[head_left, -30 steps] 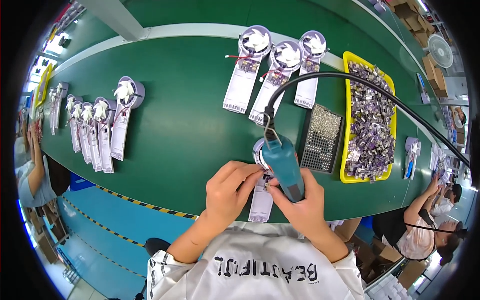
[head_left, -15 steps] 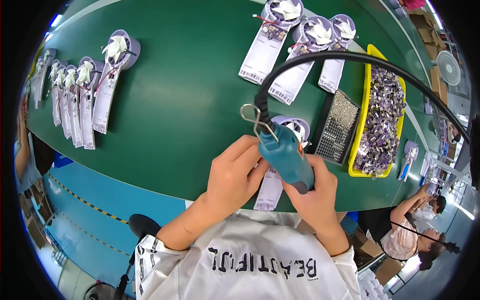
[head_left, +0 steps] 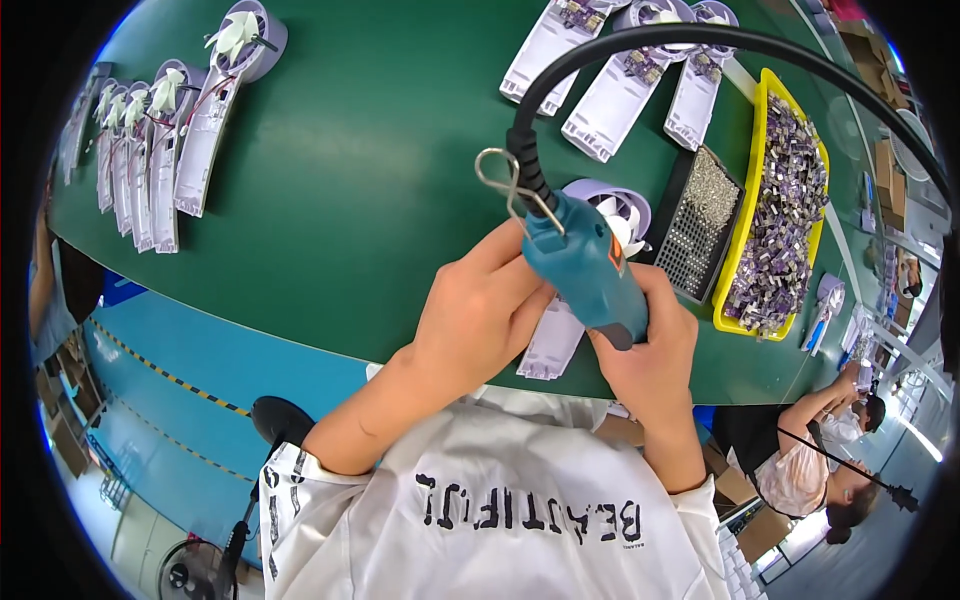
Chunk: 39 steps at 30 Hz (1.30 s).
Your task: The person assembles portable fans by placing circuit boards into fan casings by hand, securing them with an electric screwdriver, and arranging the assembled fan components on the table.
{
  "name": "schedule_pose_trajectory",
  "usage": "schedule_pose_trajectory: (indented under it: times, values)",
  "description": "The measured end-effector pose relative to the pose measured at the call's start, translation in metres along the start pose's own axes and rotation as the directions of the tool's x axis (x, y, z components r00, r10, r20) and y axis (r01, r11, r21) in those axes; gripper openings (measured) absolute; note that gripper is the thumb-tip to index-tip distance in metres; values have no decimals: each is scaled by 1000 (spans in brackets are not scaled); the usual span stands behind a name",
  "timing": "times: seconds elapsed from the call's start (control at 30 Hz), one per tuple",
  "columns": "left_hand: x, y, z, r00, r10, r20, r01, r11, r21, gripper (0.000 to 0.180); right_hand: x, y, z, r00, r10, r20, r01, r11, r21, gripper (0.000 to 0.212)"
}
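Note:
My right hand [head_left: 655, 345] wraps round a teal electric screwdriver [head_left: 590, 265] with a wire hanging hook and a thick black cable. The tool hides its own tip. Beneath it lies a pale lilac handheld-fan shell [head_left: 552, 342], its round head with white blades [head_left: 622, 222] showing beyond the tool. My left hand [head_left: 480, 310] is at the shell's left side, thumb and fingers pinched together close to the screwdriver; what they pinch is hidden.
A black tray of small metal screws [head_left: 705, 215] and a yellow bin of small circuit boards [head_left: 775, 215] stand to the right. Several fan shells lie at the far left, such as one large shell [head_left: 208, 150], and more at the back [head_left: 612, 105]. The black cable [head_left: 700, 32] arches overhead.
The whole view has shifted, so the table's contents sit higher in the picture. My right hand still grips the screwdriver over the shell, and my left hand stays pinched beside it.

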<state>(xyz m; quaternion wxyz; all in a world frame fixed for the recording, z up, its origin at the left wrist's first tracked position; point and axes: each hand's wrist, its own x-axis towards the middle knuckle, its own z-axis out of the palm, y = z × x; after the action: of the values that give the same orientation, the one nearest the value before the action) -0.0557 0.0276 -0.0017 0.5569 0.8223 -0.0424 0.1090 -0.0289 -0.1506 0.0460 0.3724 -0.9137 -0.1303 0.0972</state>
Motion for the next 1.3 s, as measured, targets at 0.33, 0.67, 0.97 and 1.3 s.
schedule_pose_trajectory:
  times: [0.33, 0.67, 0.97, 1.3]
  values:
    - [7, 4, -3, 972, -79, 219, 86, 996, -23, 29, 0, 16, -20, 983, -72, 170, 53, 992, 111, 40]
    - [17, 15, 15, 975, -58, 215, 73, 996, -60, 33, 13, 49, -71, 884, -197, -425, 458, 174, 872, 83]
    - [26, 25, 46, 982, -88, 169, 91, 996, -7, 28, 40, 69, -67, 749, -266, -606, 658, 194, 728, 85]
    - [28, 22, 44, 974, -106, 198, 116, 993, -38, 28, 46, 81, -69, 773, -295, -561, 628, 236, 741, 84]
